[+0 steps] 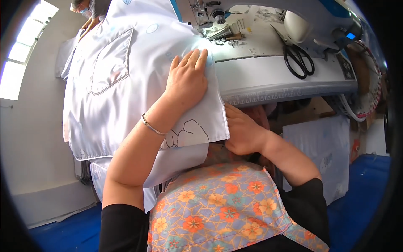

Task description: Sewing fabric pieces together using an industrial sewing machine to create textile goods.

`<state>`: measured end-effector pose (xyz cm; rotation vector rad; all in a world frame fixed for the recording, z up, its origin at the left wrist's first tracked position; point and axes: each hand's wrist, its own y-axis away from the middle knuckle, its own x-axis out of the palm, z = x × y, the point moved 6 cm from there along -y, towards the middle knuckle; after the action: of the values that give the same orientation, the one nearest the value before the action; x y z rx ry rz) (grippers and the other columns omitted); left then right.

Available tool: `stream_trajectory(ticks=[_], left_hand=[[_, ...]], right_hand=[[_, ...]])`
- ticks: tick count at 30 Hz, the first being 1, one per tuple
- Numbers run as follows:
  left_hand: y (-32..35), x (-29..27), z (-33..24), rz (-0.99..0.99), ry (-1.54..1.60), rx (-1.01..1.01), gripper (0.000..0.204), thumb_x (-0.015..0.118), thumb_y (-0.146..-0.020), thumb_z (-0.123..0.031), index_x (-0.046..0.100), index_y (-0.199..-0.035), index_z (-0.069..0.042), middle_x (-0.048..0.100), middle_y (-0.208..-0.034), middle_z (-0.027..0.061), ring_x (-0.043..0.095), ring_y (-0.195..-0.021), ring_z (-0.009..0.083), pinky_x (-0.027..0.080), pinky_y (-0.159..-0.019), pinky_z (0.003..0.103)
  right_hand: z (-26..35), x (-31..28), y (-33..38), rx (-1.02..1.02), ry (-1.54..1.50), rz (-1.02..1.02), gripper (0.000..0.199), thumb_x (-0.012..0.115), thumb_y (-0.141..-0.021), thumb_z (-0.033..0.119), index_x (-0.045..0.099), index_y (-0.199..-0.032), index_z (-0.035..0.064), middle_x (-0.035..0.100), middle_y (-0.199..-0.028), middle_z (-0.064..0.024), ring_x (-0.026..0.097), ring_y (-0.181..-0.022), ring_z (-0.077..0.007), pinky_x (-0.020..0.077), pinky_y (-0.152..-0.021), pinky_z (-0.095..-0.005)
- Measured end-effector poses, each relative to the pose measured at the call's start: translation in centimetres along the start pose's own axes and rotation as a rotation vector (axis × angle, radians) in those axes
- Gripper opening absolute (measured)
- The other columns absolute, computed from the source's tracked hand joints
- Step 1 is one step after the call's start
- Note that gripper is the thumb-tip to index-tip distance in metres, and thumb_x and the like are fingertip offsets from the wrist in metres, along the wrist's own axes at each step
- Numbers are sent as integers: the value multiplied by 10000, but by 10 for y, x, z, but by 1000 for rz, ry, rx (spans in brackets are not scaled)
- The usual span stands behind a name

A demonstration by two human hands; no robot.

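Note:
A shiny white cloth piece (147,75), apron-like, with a stitched pocket and pale printed figures, drapes over the sewing table's front edge. My left hand (187,77) lies flat on it near its right edge, fingers stretched out and pointing away from me, just short of the sewing machine's needle area (203,21). My right hand (244,131) is at the cloth's right edge, below the table's rim. Its fingertips go behind the cloth, so whether they pinch it is hidden.
Black-handled scissors (299,61) lie on the white machine bed (260,73), beside small metal tools (228,35). A ruler strip (268,95) runs along its front edge. More white cloth (321,155) hangs at the right. Another person (94,12) works at the far left.

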<state>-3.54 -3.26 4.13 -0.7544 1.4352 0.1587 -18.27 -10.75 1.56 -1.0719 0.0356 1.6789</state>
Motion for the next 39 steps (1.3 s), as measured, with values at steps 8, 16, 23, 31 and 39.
stream_trajectory(ticks=[8, 16, 23, 31, 39], left_hand=[[-5, 3, 6, 79, -44, -35, 582, 559, -862, -98, 496, -1436, -36, 516, -1443, 236, 487, -1365, 358, 359, -1109, 586], [-15, 3, 14, 16, -13, 118, 512, 596, -839, -109, 620, -1350, -116, 560, -1397, 191, 506, -1330, 352, 370, -1104, 543], [-36, -3, 20, 35, 172, 274, 371, 639, -801, -113, 688, -1161, -42, 630, -1266, 139, 610, -1131, 332, 475, -998, 441], [-38, -1, 19, -95, -3, 272, 346, 627, -815, -156, 640, -1127, -8, 641, -1206, 186, 614, -1126, 337, 471, -992, 455], [-45, -1, -1, 1, 117, 213, 287, 631, -835, -137, 661, -1075, 18, 672, -1150, 165, 633, -1094, 325, 478, -983, 436]], right_hand=[[7, -27, -19, 79, -109, -380, 252, 713, -729, 21, 693, -980, 38, 682, -984, -157, 647, -967, -395, 537, -846, -442], [-7, -32, -17, 144, -145, -324, 223, 705, -723, 9, 696, -946, 11, 683, -946, -165, 648, -955, -385, 538, -835, -433], [-18, -31, -26, 187, -15, -268, 181, 700, -713, 10, 670, -890, -8, 675, -968, -164, 648, -940, -377, 538, -809, -440], [-25, -41, -28, 240, 171, -171, 261, 669, -714, -33, 716, -964, 28, 700, -997, -143, 667, -933, -355, 554, -802, -417], [-29, -53, -35, 245, 241, -307, 291, 646, -743, -8, 742, -1010, 56, 680, -1024, -118, 659, -953, -324, 554, -838, -395]])
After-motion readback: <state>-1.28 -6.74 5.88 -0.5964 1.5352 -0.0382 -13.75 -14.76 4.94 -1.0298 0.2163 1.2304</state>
